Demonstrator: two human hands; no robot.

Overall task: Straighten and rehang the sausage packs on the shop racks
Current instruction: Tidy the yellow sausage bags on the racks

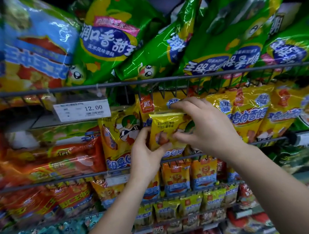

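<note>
Both forearms rise from the lower edge, bare, converging mid-frame. Left hand (145, 154) pinches the lower left corner of a small yellow sausage pack (164, 129), thumb on its face. Right hand (204, 125) arches over the pack's right side, fingers on the top seam, thumb pressed low on the front. Pack held with print inverted, in front of hanging yellow packs (249, 113) beneath the wire rail (110, 84). Price tag (82, 110) left; green packs (218, 43) above the rail

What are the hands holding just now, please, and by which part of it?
Both hold one small yellow sausage pack: the left hand grips its lower left edge, the right hand its right side, thumb on the front.
</note>
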